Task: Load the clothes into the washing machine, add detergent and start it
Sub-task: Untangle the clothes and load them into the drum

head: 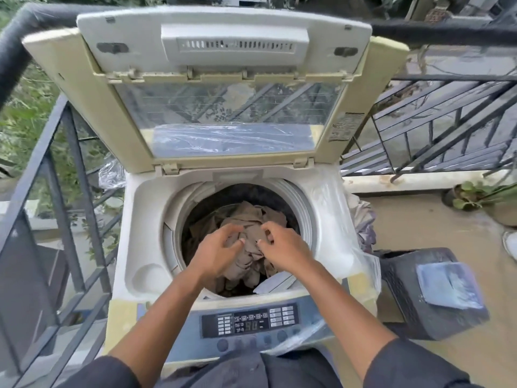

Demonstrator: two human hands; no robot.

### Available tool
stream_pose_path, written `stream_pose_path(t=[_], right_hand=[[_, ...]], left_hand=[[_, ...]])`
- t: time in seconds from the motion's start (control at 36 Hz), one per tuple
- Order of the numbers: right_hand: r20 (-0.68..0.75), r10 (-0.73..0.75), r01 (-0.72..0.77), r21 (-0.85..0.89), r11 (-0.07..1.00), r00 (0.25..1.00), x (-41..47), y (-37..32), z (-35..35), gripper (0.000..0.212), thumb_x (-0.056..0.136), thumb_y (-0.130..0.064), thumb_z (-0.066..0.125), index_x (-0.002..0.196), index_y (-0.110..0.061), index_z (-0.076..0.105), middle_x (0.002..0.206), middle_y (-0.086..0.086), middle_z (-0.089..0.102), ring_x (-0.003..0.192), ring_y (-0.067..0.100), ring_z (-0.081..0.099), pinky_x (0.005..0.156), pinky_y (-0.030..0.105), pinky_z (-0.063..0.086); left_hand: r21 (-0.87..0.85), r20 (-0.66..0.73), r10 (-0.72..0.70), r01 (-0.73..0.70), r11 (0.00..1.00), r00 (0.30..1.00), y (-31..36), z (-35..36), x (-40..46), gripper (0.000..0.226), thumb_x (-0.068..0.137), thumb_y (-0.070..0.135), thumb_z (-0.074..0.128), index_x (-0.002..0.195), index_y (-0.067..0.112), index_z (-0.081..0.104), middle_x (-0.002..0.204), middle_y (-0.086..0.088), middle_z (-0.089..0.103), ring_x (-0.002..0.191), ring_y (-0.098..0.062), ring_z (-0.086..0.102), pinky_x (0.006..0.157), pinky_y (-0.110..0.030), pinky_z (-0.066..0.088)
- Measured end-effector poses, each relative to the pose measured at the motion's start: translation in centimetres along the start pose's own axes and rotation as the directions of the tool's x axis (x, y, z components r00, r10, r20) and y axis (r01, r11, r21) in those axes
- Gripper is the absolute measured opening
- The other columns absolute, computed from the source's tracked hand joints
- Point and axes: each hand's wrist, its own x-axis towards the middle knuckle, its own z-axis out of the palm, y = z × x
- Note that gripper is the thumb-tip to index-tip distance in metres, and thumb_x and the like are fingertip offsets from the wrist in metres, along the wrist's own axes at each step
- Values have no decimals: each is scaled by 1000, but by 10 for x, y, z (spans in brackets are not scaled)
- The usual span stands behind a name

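A cream top-loading washing machine (145, 228) stands in front of me with its lid (223, 88) raised upright. Crumpled brownish-tan clothes (246, 217) lie in the round drum. My left hand (216, 250) and my right hand (282, 245) both reach into the drum over the clothes, fingers curled and apart, touching the cloth; a firm grip does not show. The control panel (251, 322) at the front edge has a lit display reading 90 and a row of round buttons.
A dark plastic basket (405, 289) stands right of the machine with a bluish packet (447, 285) on it. More cloth (363, 222) hangs behind the machine's right side. Black metal railings (64, 197) close the left and back. A potted plant (472, 197) sits far right.
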Motion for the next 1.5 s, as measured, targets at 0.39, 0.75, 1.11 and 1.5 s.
stream_pose_path(t=[0.39,0.75,1.11,1.5], right_hand=[[-513,30,178,352,919,858,-48,58,-71,24,92,-36,59,110,-31,74,96,-13,77,86,8,73,79,40,62],[-485,246,-7,442,897,839,-13,232,-126,18,93,-22,68,109,-26,77,87,-20,70,81,5,70,80,35,62],[-130,347,-271,399,876,929,95,371,-77,24,92,-19,58,109,-24,74,104,-1,76,95,21,70,77,32,55],[243,404,-470,400,786,882,244,448,34,20,91,-23,61,103,-9,68,117,18,70,111,39,66,87,39,54]], left_hand=[[-109,-60,259,-264,958,964,116,21,8,23,103,26,64,124,29,73,115,19,75,106,4,68,97,-28,56],[-84,65,328,-322,943,943,231,111,79,20,103,19,63,117,28,75,109,16,78,101,-5,73,85,-26,56],[165,248,121,-165,972,961,257,230,178,23,102,26,62,121,28,73,114,10,76,96,-14,71,94,-37,59],[220,161,-383,345,913,910,234,329,242,18,93,25,60,106,29,71,117,-2,76,112,-30,67,88,-31,48]])
